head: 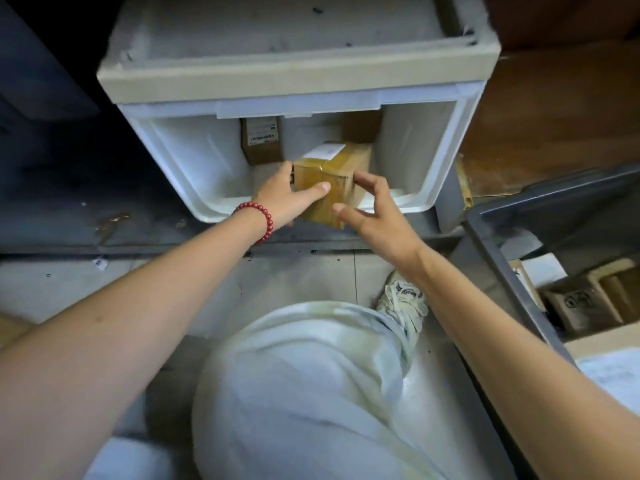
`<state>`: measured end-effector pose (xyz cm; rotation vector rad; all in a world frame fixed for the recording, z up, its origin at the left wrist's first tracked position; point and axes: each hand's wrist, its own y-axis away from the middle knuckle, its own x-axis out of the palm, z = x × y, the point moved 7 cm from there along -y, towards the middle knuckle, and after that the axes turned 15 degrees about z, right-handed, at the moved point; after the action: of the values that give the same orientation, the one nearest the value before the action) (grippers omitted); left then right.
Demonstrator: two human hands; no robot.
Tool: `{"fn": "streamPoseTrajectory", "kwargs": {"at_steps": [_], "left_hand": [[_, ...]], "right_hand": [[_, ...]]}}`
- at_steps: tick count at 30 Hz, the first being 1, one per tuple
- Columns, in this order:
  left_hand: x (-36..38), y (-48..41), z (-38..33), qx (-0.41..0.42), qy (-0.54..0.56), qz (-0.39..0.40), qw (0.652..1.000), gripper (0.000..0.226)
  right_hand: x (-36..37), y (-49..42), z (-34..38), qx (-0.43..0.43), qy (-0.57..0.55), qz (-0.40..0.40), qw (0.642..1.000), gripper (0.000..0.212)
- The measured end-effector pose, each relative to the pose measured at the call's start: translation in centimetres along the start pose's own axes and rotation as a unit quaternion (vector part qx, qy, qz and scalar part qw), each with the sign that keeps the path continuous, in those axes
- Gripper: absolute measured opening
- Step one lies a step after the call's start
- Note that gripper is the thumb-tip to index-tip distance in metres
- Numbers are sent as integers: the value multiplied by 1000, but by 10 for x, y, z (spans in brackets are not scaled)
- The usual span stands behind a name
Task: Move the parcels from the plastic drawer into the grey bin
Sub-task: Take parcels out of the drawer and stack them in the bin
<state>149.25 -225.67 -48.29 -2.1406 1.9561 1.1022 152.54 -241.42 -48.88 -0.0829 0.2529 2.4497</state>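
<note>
Left hand (284, 199) grips taped parcel (334, 166) at left side, thumb across front. Right hand (375, 218) curls round right corner. Parcel at 6 o'clock in plastic drawer (194, 164); small labelled parcel (261, 140) at 11 o'clock behind. Grey bin (502, 261) at 4 o'clock.

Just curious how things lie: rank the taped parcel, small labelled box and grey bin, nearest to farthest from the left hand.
1. taped parcel: gripped by the left hand, at the drawer's front.
2. small labelled box: drawer's back left.
3. grey bin: far right.
</note>
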Motion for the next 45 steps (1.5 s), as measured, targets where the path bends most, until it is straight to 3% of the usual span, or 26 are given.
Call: {"fn": "streamPoseTrajectory", "kwargs": {"at_steps": [4,9,17,21,25,30,40,45], "left_hand": [[17,33,-16,-16,15,54,998,62],[30,69,-45,-7,0,60,998,60],[70,112,-39,-38,248,67,966,37],[74,112,-44,-22,217,59,974,27],[75,107,-55,-12,198,58,978,41],[81,103,-58,-46,236,129,962,58],[59,95,-51,7,304,-7,953,36],[50,91,-47,29,330,-28,943,33]], "right_hand": [[-5,43,2,12,1,-36,999,52],[-7,84,6,26,-20,-82,996,44],[2,143,15,12,-35,-121,992,39],[-5,148,15,11,-69,-133,989,42],[-11,151,21,7,-75,-136,988,38],[-12,146,23,-20,-95,-126,987,32],[-17,134,25,-29,-41,-102,994,31],[-36,127,17,25,50,-155,986,59]]}}
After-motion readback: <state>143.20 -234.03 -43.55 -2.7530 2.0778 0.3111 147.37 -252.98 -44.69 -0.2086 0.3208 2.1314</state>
